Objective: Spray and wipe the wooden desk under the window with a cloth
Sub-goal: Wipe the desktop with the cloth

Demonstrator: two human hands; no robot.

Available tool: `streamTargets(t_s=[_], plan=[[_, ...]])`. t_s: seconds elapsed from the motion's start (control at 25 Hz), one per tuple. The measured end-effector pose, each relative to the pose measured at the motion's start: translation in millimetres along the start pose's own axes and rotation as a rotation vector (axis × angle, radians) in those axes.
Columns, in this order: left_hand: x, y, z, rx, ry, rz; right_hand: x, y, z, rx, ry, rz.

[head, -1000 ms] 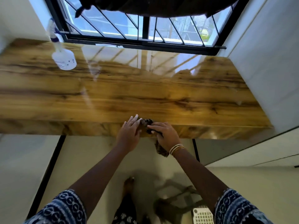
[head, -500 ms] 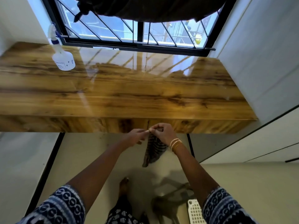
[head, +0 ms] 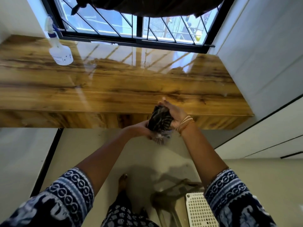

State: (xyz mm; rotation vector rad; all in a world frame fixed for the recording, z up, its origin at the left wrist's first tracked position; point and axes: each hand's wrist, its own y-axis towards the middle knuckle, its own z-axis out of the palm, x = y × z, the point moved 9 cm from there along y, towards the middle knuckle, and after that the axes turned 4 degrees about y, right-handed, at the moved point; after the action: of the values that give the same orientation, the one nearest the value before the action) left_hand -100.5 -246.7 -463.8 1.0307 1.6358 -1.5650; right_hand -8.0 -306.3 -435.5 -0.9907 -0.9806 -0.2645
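The glossy wooden desk [head: 114, 89] runs under the barred window [head: 137, 28]. A dark striped cloth [head: 159, 122] is bunched between both my hands at the desk's front edge, right of centre. My left hand [head: 141, 131] grips its lower end from below. My right hand [head: 175, 114] cups its upper part, fingers reaching over the desk edge. A clear spray bottle [head: 60, 53] with a blue-and-white trigger stands at the back left of the desk, well away from both hands.
A white wall panel [head: 262, 63] closes off the desk's right end. Dark fabric [head: 155, 5] hangs over the window top. On the floor below are my bare foot [head: 123, 182], a chair's legs and a white perforated basket [head: 199, 208].
The cloth came off the desk's front edge, hung loose from my fingertips, and is now gathered into a bundle between both hands, raised to the edge.
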Motion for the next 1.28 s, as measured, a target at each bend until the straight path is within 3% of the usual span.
streamTargets(t_s=[0.04, 0.12, 0.2, 0.28, 0.4, 0.52, 0.6, 0.72, 0.84, 0.92, 1.04, 1.12, 1.2, 1.28], plan=[[-3.9, 1.4, -6.4, -0.103, 0.056, 0.018, 9.8, 0.8, -4.7, 0.014, 0.101, -0.020], [-13.7, 0.0, -25.3, -0.286, -0.047, 0.058, 35.7, 5.3, -15.1, -0.030, 0.121, -0.130], [-23.3, -3.4, -43.6, -0.380, -0.243, 0.109, 46.2, 13.6, -12.9, -0.062, -0.020, -0.220], [-35.5, -3.2, -60.0, -0.458, -0.338, 0.100, 40.4, 7.7, 20.5, 0.025, -0.165, -0.214], [-54.7, 4.2, -77.5, -0.416, -0.287, 0.031, 18.8, 24.8, 60.2, 0.179, -0.121, -0.137], [-50.9, 10.1, -99.4, -0.258, -0.402, -0.078, 59.7, 41.9, 59.1, 0.042, -0.390, -0.381], [-52.6, 20.0, -121.2, -0.221, -0.494, -0.062, 85.6, 60.9, 56.9, -0.058, -0.537, -0.424], [-65.8, 40.0, -154.6, -0.353, -0.433, -0.016, 110.1, 88.8, 53.7, -0.126, -0.364, -0.407], [-85.6, 66.6, -185.8, -0.390, -0.491, 0.051, 110.5, 120.1, 73.1, 0.156, 0.167, -0.217], [-97.0, 82.4, -212.7, -0.404, -0.409, 0.060, 108.7, 139.8, 77.7, 0.232, 0.167, -0.177], [-105.8, 100.8, -251.8, -0.495, 0.057, 0.019, 109.7, 170.1, 69.3, 0.058, 0.031, -0.157], [-109.8, 113.7, -270.0, -0.583, 0.192, 0.055, 129.1, 183.9, 57.6, -0.128, -0.053, -0.246], [-117.3, 122.5, -294.1, -0.732, 0.394, 0.095, 169.7, 194.0, 36.7, -0.399, -0.280, -0.423], [-117.4, 134.1, -312.0, -0.837, 0.557, 0.110, 207.9, 207.1, 29.6, -0.557, -0.701, -0.546]])
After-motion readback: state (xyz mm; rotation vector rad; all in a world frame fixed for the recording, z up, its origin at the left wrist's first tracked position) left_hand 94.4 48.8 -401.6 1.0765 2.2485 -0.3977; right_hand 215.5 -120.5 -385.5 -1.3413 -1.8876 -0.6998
